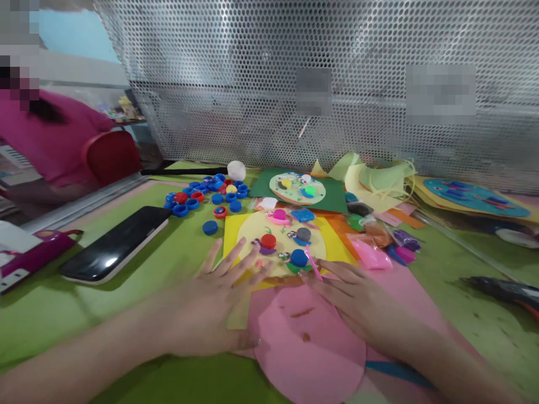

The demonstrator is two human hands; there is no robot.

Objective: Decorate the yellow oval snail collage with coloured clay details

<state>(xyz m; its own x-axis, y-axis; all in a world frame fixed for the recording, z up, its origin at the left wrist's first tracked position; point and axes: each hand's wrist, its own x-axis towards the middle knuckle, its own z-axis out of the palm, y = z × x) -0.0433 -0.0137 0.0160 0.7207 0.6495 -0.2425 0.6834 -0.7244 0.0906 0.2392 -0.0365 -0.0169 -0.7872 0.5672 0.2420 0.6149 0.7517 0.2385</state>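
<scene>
My left hand (210, 297) lies open with fingers spread, its fingertips over the left part of a yellow card (231, 230). Between the thumb and fingers of my right hand (353, 292) is a thin pink plastic stick (312, 262), its tip beside a blue bottle cap (299, 257). A pale round paper (248, 224) on the card carries several caps with clay bodies and googly eyes, like snails. Among them are a red cap (268, 241), a grey cap (303, 234) and a pink one (279, 215). A pink paper circle (311, 348) lies nearest me, between my forearms.
Loose bottle caps (219, 185) cluster at the back left, near a black phone (118, 244). Clay packets (370, 255) and a glue gun (501, 289) lie to the right. Behind a green card (261, 188) stands a perforated metal panel (269, 112). A person in pink (54, 134) sits at left.
</scene>
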